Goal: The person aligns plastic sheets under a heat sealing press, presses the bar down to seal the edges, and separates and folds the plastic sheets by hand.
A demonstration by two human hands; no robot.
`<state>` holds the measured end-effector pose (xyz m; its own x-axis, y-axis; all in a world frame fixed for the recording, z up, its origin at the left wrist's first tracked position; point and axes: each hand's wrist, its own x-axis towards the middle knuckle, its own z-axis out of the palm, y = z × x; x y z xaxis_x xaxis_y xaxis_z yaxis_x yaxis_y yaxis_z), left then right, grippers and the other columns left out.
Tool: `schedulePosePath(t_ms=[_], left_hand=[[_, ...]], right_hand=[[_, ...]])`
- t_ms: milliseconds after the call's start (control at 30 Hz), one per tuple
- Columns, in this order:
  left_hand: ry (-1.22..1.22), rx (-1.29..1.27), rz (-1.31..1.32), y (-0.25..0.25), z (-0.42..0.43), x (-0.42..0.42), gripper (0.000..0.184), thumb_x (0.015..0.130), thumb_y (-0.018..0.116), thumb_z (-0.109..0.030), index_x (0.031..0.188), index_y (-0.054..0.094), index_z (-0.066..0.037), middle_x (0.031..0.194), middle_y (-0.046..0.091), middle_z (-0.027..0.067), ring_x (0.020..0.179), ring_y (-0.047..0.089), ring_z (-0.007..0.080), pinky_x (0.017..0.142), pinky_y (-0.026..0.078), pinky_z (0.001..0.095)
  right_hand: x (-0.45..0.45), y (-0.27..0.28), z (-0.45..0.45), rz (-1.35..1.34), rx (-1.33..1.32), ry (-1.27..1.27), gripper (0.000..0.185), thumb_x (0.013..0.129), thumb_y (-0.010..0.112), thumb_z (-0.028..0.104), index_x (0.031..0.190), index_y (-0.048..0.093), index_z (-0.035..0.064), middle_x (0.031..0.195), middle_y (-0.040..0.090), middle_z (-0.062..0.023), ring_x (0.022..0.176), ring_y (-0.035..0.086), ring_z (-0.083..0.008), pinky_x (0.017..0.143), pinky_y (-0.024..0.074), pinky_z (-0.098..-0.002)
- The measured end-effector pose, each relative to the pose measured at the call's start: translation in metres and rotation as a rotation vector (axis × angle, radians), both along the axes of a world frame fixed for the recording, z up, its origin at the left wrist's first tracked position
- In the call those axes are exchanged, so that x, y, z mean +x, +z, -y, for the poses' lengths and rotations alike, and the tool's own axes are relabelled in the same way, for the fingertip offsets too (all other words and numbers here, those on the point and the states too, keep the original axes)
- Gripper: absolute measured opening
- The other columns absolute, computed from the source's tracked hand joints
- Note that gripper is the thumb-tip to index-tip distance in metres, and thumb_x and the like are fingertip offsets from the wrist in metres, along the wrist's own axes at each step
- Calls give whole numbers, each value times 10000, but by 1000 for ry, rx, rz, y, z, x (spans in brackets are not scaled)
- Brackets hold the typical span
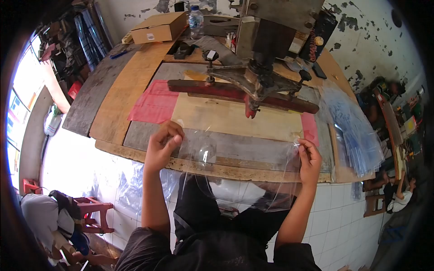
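Observation:
A clear plastic sheet (239, 189) stretches between my hands and hangs over the table's front edge toward my lap. My left hand (163, 145) pinches its upper left corner, fingers curled. At the upper right corner, my right hand (309, 159) grips the sheet between thumb and fingers. Just beyond them is a press with a long red-edged bar (280, 100), raised over a pale yellow sheet (217, 113) on the grey work plate. Pink patches (155, 101) flank the yellow sheet.
Clear plastic pieces (350, 128) lie piled at the table's right. A cardboard box (159, 28), a water bottle (195, 22) and a phone (319, 70) are toward the back. A red stool (95, 212) and seated person are at lower left; other people are at far right.

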<state>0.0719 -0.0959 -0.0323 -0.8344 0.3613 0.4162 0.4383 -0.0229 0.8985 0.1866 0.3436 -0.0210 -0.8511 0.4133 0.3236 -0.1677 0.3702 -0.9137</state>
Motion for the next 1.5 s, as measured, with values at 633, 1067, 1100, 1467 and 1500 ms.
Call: schedulePosePath(t_ms=[633, 1067, 1100, 1467, 1500], left_hand=[[182, 212, 209, 23, -37, 20, 861, 861, 774, 61, 1616, 368, -25, 1474, 580, 159, 1064, 690, 145, 999, 552, 351], [33, 41, 349, 16, -36, 25, 210, 1054, 644, -62, 1232, 621, 47, 1050, 784, 143, 1005, 741, 175, 890, 572, 296], [44, 41, 351, 16, -35, 25, 210, 1054, 644, -62, 1232, 621, 47, 1050, 784, 143, 1005, 741, 175, 890, 572, 296], [76, 15, 314, 18, -36, 26, 342, 1068, 619, -68, 1377, 523, 41, 1038, 799, 140, 1026, 732, 158, 922, 538, 300], [76, 15, 315, 18, -36, 26, 342, 1068, 619, -68, 1377, 523, 41, 1038, 799, 140, 1026, 732, 158, 922, 538, 300]], right_hand=[[10, -8, -7, -267, 28, 124, 76, 1006, 647, -28, 1058, 700, -12, 1000, 643, -33, 898, 579, -92, 802, 460, -223], [8, -12, -7, -197, 37, -45, 113, 1039, 639, 39, 1094, 712, -27, 1120, 702, -51, 999, 628, -110, 885, 487, -242], [7, -13, -7, -195, 34, -35, 113, 1039, 639, 39, 1094, 712, -27, 1120, 702, -51, 999, 628, -110, 885, 487, -242], [5, -10, -6, -74, 36, -68, 151, 1041, 646, 79, 1129, 726, -14, 1087, 705, -23, 980, 603, -91, 876, 469, -242], [5, -9, -5, -74, 37, -68, 151, 1041, 646, 79, 1129, 726, -14, 1087, 705, -23, 980, 603, -91, 876, 469, -242]])
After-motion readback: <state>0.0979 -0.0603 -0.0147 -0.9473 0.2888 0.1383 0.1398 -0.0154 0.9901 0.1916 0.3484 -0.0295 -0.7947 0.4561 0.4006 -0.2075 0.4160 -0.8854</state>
